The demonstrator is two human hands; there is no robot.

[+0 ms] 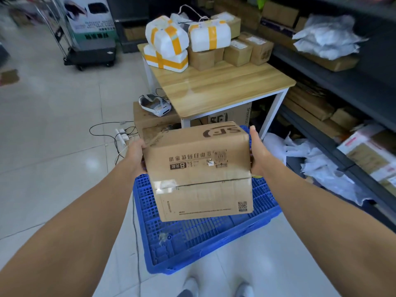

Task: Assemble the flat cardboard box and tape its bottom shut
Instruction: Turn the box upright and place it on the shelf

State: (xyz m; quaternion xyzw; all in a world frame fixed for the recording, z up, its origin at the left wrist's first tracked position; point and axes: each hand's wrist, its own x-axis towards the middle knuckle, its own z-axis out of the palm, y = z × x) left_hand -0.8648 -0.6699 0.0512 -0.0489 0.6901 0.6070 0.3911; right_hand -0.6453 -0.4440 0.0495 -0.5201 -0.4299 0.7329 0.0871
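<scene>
A brown cardboard box (pixel 199 170) with black printing is set up in its box shape and held in the air above a blue plastic crate. Its two flaps facing me are folded shut along a centre seam, with clear shiny tape across the seam near its left end. My left hand (pixel 136 155) presses against the box's left side. My right hand (pixel 258 153) grips its right side, thumb up along the edge. No tape roll is visible.
The blue plastic crate (pixel 192 239) lies on the tiled floor below the box. A wooden table (pixel 220 86) ahead carries white foam parcels (pixel 167 37) and brown cartons. Dark shelving (pixel 342 82) runs along the right. Cables and a power strip (pixel 122 133) lie left of the table.
</scene>
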